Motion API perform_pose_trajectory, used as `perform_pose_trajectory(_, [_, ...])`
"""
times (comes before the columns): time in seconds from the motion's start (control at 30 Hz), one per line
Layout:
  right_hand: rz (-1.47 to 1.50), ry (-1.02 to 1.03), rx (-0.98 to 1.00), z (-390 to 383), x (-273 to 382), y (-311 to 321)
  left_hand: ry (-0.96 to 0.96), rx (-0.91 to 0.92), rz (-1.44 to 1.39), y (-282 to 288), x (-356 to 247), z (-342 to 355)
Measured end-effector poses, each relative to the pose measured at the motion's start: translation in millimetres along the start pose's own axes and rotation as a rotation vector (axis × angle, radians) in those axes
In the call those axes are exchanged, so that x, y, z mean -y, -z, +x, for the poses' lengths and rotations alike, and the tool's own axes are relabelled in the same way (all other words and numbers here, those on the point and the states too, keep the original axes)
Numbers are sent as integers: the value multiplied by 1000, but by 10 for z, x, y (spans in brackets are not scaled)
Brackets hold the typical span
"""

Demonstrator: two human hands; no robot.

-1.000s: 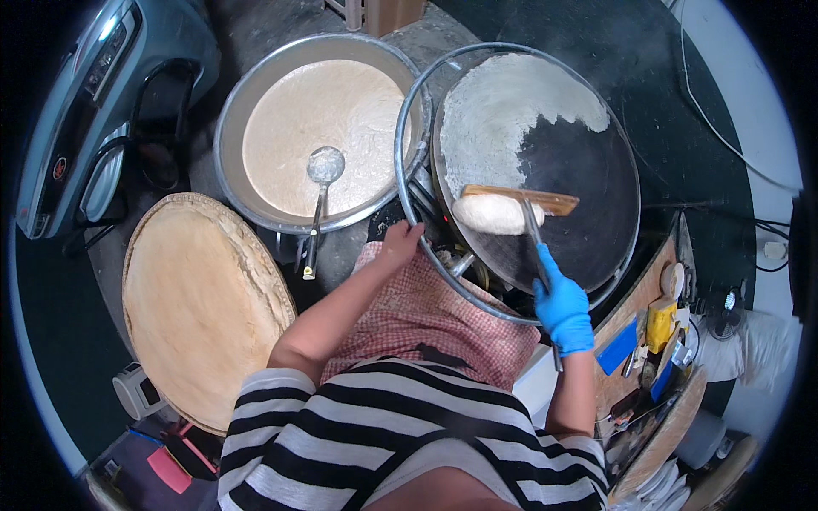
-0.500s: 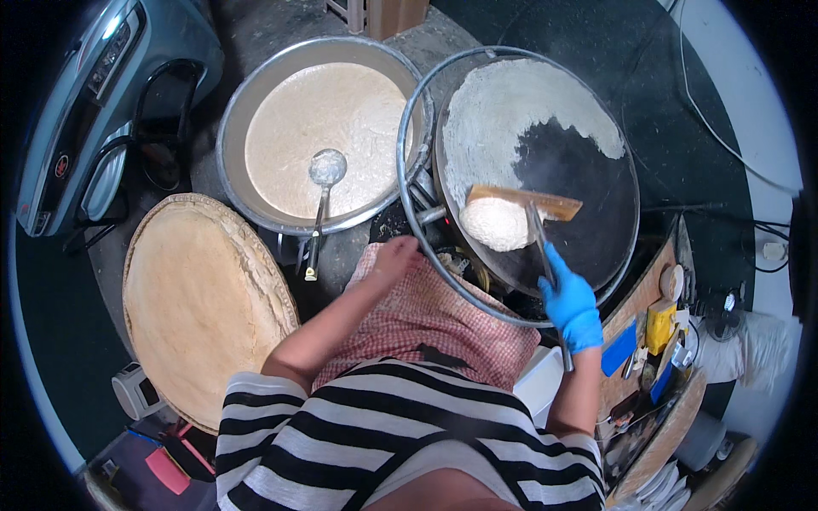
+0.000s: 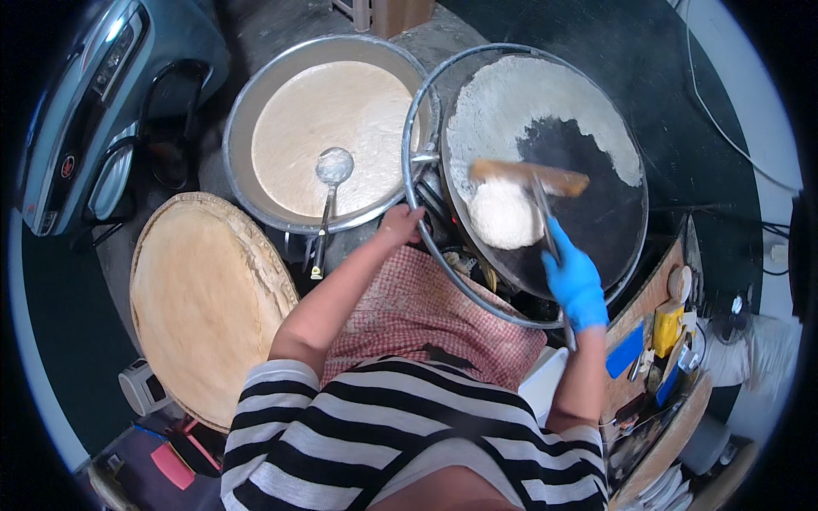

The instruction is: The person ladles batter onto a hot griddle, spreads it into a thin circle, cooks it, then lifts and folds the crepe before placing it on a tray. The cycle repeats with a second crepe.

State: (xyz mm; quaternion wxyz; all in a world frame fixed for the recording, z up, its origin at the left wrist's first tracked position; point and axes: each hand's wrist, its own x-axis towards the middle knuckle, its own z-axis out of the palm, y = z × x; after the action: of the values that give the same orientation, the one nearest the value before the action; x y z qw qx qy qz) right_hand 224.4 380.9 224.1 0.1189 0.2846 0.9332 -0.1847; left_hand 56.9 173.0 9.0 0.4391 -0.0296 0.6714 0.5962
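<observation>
My left hand [image 3: 400,223] holds the metal ring [image 3: 438,255] around a dark round griddle [image 3: 596,230]. My gloved blue right hand [image 3: 573,281] is closed on the long handle of a scraper, whose blurred wooden blade [image 3: 571,180] lies across the griddle. Against the blade's near side sits a lump of white batter or dough [image 3: 503,223]. A pale thin layer [image 3: 503,85] coats the griddle's far and left parts, with a ragged edge around the dark bare part. Left of the griddle is a metal basin of batter [image 3: 247,111], with a ladle [image 3: 332,179] resting in it.
A stack of round flat crepes [image 3: 204,307] lies at lower left. A grey-blue vehicle [image 3: 102,102] stands at upper left. On the right are a cluttered wooden board [image 3: 635,387], a yellow container [image 3: 667,326], a small fan [image 3: 733,324] and cables. A cardboard box [image 3: 400,13] stands behind.
The coated area reaches further down the griddle's right side. The blade is slightly higher, the lump rounder. My left hand left the ring halfway through and grips it again now, slightly higher.
</observation>
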Motion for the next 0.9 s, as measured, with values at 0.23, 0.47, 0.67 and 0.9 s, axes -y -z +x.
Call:
perform_pose_trajectory(0.23, [-157, 16, 135, -144, 35, -118, 30, 22, -114, 117, -64, -254])
perform_pose_trajectory(0.47, [-34, 148, -96, 74, 41, -127, -37, -4, -82, -498, 702, -546])
perform_pose_trajectory(0.67, [-146, -45, 146, -164, 29, -72, -67, -59, 68, -250, 550, -164])
perform_pose_trajectory(0.9, [-1, 217, -107, 148, 53, -102, -56, -31, -26, 100, -193, 26])
